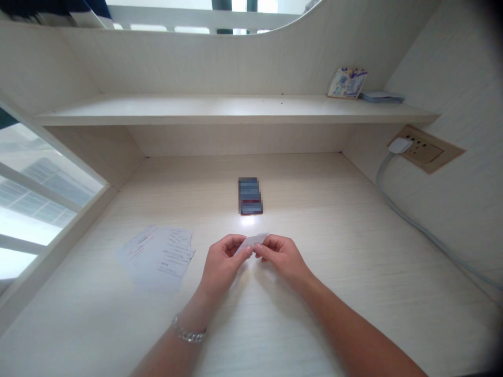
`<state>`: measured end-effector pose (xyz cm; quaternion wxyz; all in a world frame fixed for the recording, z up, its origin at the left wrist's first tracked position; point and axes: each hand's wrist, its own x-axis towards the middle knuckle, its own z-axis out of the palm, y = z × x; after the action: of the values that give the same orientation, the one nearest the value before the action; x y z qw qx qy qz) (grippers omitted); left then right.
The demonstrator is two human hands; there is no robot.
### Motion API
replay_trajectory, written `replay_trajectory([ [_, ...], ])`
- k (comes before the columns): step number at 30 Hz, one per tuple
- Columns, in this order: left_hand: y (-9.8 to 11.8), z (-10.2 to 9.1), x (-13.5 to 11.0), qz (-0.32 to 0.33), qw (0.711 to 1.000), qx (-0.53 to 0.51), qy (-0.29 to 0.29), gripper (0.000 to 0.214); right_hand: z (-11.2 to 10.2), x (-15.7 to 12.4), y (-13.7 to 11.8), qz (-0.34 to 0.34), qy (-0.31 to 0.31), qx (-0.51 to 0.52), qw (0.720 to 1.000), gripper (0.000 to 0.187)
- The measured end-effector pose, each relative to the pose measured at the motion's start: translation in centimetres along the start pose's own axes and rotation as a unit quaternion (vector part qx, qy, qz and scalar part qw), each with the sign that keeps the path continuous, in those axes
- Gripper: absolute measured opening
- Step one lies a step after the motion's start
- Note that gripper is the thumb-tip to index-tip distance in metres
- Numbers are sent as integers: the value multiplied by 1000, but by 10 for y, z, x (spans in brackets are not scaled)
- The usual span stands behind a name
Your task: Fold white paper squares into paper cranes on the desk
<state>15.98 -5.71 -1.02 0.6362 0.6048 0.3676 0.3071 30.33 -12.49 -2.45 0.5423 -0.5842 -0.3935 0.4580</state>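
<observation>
A small piece of white paper (254, 240) is held between my two hands, above the middle of the desk. My left hand (225, 260) pinches its left side between thumb and fingers. On the other side, my right hand (282, 256) grips the paper's right end, the thumbs close together. Part of the sheet is hidden behind the fingers. Just beyond the hands lies a dark phone (250, 196), its screen blurred, with a bright spot on the desk at its near edge. Left of my left hand are several overlapping sheets of paper (157, 256) with writing.
A shelf (188, 107) runs across the back above the pale wooden desk (353, 235). On its right end stand a colourful packet (348, 82) and a flat stack (381, 97). A white plug (400, 145) sits in the wall socket (428, 150), its cable (416, 225) trailing along the right wall.
</observation>
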Motion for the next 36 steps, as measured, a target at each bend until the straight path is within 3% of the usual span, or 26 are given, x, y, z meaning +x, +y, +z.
replay_trajectory([
  [5, 0, -3, 0, -27, 998, 49, -18, 19, -7, 1, -3, -9, 8, 13, 1000, 32],
  [9, -2, -4, 1, -15, 997, 73, -37, 19, -9, 0, -4, -7, -19, -49, 999, 19],
  [14, -4, -6, 1, 0, 997, 63, -48, 20, -7, -1, -3, 18, -20, -58, 998, 20],
  [19, -2, -6, 1, 9, 994, 91, -54, 19, -6, -2, -6, -18, -16, -70, 997, 15],
  [25, 2, -5, 1, -18, 995, 70, -67, 20, -7, -2, -6, 8, -15, -54, 998, 12],
  [30, 2, -5, 0, -7, 994, 87, -58, 16, -6, -2, -6, -20, -12, -68, 997, 9],
  [36, 5, -5, -1, 10, 996, 84, -35, 7, -4, -2, -3, 9, -26, 23, 999, 12],
])
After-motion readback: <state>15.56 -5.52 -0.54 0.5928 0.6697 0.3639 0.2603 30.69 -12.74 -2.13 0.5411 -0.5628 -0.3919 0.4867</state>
